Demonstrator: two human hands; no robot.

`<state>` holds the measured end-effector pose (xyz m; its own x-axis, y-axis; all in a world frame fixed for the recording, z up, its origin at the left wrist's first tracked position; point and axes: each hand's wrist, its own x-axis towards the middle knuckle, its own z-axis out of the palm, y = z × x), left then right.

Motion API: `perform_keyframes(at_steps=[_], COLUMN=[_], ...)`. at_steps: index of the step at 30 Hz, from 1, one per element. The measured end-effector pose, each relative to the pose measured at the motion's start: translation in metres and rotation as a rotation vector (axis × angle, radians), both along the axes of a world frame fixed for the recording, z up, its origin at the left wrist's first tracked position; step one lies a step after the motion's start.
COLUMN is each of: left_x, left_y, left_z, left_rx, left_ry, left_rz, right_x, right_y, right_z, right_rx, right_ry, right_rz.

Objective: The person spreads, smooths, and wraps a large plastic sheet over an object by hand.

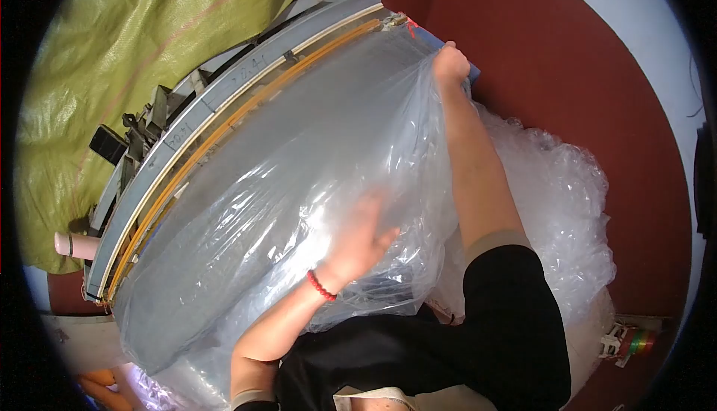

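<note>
A wide sheet of clear plastic film (246,209) lies wrinkled and shiny over a grey work surface (328,75). At the upper right, my right hand (450,65) is closed in a fist on the film, which bunches up and runs down from it. My left hand (360,238), wearing a red bead bracelet (321,286), is over the middle of the sheet. Its fingers are stretched out with the thumb apart, slightly blurred. Whether its palm touches the film I cannot tell.
A long metal bar (175,134) with handwritten marks and an orange strip (246,112) borders the far side. Beyond it hangs a yellow-green woven sheet (112,75). Crumpled film (556,202) is heaped at right; a tape dispenser (627,341) lies lower right. A pink cylinder (75,245) sticks out left.
</note>
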<state>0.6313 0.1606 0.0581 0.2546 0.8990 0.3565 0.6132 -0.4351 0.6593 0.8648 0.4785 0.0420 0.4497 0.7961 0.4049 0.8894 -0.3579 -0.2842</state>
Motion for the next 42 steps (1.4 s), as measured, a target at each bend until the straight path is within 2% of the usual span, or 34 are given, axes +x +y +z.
perform_keyframes(at_steps=[1, 3, 4, 6, 8, 10, 11, 13, 14, 15, 16, 17, 19, 20, 21, 23, 24, 25, 26, 27, 28, 29, 30, 31, 32, 33, 34, 35, 37, 39, 41, 42], left_x=[-0.002, -0.017, -0.029, -0.059, -0.098, -0.144, -0.167, -0.206, -0.224, -0.241, -0.257, -0.276, -0.289, -0.317, -0.325, -0.372, -0.386, -0.415, -0.446, -0.481, -0.487, -0.527, -0.506, -0.486, -0.442, -0.42, -0.428, -0.363, -0.381, -0.453, -0.462, -0.46], left_y=[-0.002, -0.012, -0.016, -0.029, -0.061, -0.097, -0.117, -0.167, -0.19, -0.212, -0.233, -0.259, -0.281, -0.308, -0.314, -0.352, -0.361, -0.381, -0.402, -0.422, -0.419, -0.436, -0.402, -0.374, -0.325, -0.293, -0.299, -0.258, -0.259, -0.325, -0.351, -0.347], left_z=[-0.005, -0.013, -0.011, -0.001, 0.028, 0.064, 0.068, 0.074, 0.073, 0.074, 0.079, 0.08, 0.114, 0.109, 0.126, 0.15, 0.174, 0.183, 0.196, 0.206, 0.227, 0.236, 0.242, 0.244, 0.244, 0.233, 0.18, 0.183, 0.128, 0.071, 0.059, 0.064], left_rx=[0.003, -0.362, -0.361, -0.81, -1.055, -1.15, -0.931, -0.593, -0.563, -0.474, -0.53, -0.548, -0.455, -0.269, -0.13, -0.114, -0.214, -0.024, 0.062, 0.157, 0.069, 0.072, 0.111, 0.308, 0.429, 0.457, 0.123, 0.105, -0.23, -0.927, -1.065, -1.065], left_ry=[0.002, 0.313, 0.313, -0.185, -0.503, -0.367, -0.143, 0.55, 0.603, 0.489, 0.426, 0.212, 0.309, 0.219, 0.183, 0.082, 0.052, 0.195, 0.261, 0.208, 0.062, 0.429, 0.85, 1.149, 1.333, 1.275, 1.48, 1.329, 0.84, 0.757, 1.085, 1.086], left_rz=[0.002, -0.069, -0.059, -0.468, -0.375, -0.089, 0.015, 0.413, 0.653, 0.806, 0.911, 1.022, 1.27, 1.287, 1.301, 1.377, 1.538, 1.542, 1.544, 1.518, 1.559, 1.601, 1.876, 1.66, 1.501, 1.27, 1.201, 0.498, 0.791, 1.309, 1.207, 1.211], right_x=[-0.001, -0.003, -0.003, -0.003, -0.002, 0.001, -0.002, 0.005, 0.002, -0.005, -0.016, -0.002, 0.012, 0.013, 0.012, 0.002, -0.002, -0.004, -0.005, -0.006, -0.004, -0.003, -0.005, -0.006, -0.006, -0.004, -0.003, -0.005, -0.01, -0.012, -0.011, -0.007], right_y=[-0.001, -0.002, -0.002, -0.002, -0.001, -0.002, -0.005, -0.003, -0.006, -0.013, -0.023, -0.009, 0.008, 0.008, 0.007, -0.003, -0.005, -0.006, -0.006, -0.007, -0.006, -0.006, -0.006, -0.006, -0.005, -0.004, -0.005, -0.006, -0.011, -0.012, -0.012, -0.009], right_z=[0.001, 0.002, 0.001, 0.0, 0.001, 0.0, 0.002, -0.011, -0.003, 0.006, 0.015, 0.002, -0.01, -0.01, -0.006, 0.006, 0.007, 0.008, 0.009, 0.008, 0.006, 0.006, 0.008, 0.009, 0.009, 0.007, 0.006, 0.007, 0.011, 0.013, 0.011, 0.009], right_rx=[0.009, 0.019, 0.021, 0.021, 0.006, -0.035, -0.038, 0.01, -0.042, -0.065, -0.048, -0.041, -0.08, -0.09, -0.098, -0.123, -0.15, -0.147, -0.144, -0.142, -0.116, -0.115, -0.129, -0.14, -0.135, -0.137, -0.139, -0.139, -0.125, -0.128, -0.134, -0.139], right_ry=[-0.003, -0.004, -0.022, -0.039, -0.092, -0.073, -0.102, -0.231, -0.117, -0.051, -0.025, -0.029, -0.031, -0.019, -0.009, -0.03, -0.051, -0.049, -0.034, -0.018, 0.009, 0.008, -0.004, -0.014, -0.01, -0.014, -0.02, -0.022, 0.008, 0.001, -0.01, -0.02], right_rz=[-0.008, -0.01, -0.018, -0.008, -0.048, 0.013, 0.02, 0.097, 0.095, 0.096, 0.094, 0.116, 0.138, 0.153, 0.161, 0.153, 0.12, 0.128, 0.111, 0.093, 0.111, 0.113, 0.093, 0.072, 0.073, 0.081, 0.091, 0.095, 0.078, 0.086, 0.1, 0.096])
